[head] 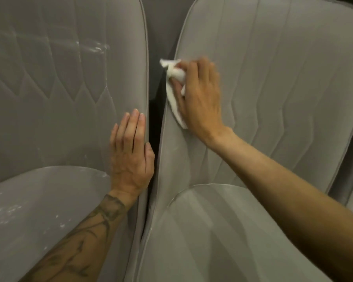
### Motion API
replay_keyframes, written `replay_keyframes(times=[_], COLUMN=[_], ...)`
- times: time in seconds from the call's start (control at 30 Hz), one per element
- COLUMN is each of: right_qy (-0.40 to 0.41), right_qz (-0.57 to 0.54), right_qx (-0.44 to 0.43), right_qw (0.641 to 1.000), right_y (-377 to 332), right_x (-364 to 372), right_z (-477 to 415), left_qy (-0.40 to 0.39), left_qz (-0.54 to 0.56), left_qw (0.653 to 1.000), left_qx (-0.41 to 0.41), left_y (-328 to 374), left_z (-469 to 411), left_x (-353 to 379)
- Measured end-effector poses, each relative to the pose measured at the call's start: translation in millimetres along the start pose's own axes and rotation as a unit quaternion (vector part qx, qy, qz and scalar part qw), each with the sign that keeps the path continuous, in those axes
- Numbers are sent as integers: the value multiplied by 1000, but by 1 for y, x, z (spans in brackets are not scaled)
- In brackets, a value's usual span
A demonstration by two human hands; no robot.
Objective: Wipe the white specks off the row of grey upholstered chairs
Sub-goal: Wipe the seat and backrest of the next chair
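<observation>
A person's right hand clutches a white tissue at the right chair's inner edge; the left hand, fingers straight, rests on the left chair below white specks, with a narrow gap between.

The left chair is showing grey upholstery stitched in pointed, diamond-like quilting, with white specks streaking its back and dotting its seat. The right chair is wearing the same grey, its stitching running in long zigzag lines, and the cloth against it is showing plain white. A dark-lined tattoo is covering the left forearm.
</observation>
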State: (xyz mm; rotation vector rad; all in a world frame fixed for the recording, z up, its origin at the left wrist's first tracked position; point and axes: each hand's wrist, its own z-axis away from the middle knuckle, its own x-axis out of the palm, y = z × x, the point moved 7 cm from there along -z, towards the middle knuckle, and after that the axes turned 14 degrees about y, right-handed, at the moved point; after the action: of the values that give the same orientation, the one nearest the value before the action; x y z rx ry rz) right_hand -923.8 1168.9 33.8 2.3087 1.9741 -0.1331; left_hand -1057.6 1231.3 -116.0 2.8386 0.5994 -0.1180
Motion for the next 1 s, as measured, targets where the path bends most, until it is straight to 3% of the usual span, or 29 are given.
replay_keyframes(times=[0.2, 0.3, 0.4, 0.47, 0.63, 0.7, 0.87, 1.0], right_qy=[-101, -57, 8, 8, -121, -146, -14, 21], right_qz=[-74, -46, -4, -18, -92, -84, -7, -32], right_qx=[-57, -64, 21, 55, -8, -32, 34, 94], right_qw=[991, 995, 1000, 998, 988, 985, 999, 995], right_y=[-22, -10, 1, -5, -43, -46, -19, -36], right_x=[-26, -12, -1, -8, -40, -41, -10, -18], right_z=[102, 65, 39, 65, 175, 179, 85, 123], left_qy=[7, 7, 6, 5, 8, 8, 15, 26], left_qz=[-5, -3, -15, -10, -11, -10, 10, 13], left_qw=[1000, 1000, 1000, 1000, 1000, 1000, 1000, 1000], left_qx=[7, 7, 5, 3, 2, 0, 0, 5], left_y=[1, 3, 4, 6, 5, 6, 2, 0], left_z=[-1, -1, -3, -3, -3, -4, -1, 0], left_x=[-2, -3, -5, -7, -6, -7, -5, -4])
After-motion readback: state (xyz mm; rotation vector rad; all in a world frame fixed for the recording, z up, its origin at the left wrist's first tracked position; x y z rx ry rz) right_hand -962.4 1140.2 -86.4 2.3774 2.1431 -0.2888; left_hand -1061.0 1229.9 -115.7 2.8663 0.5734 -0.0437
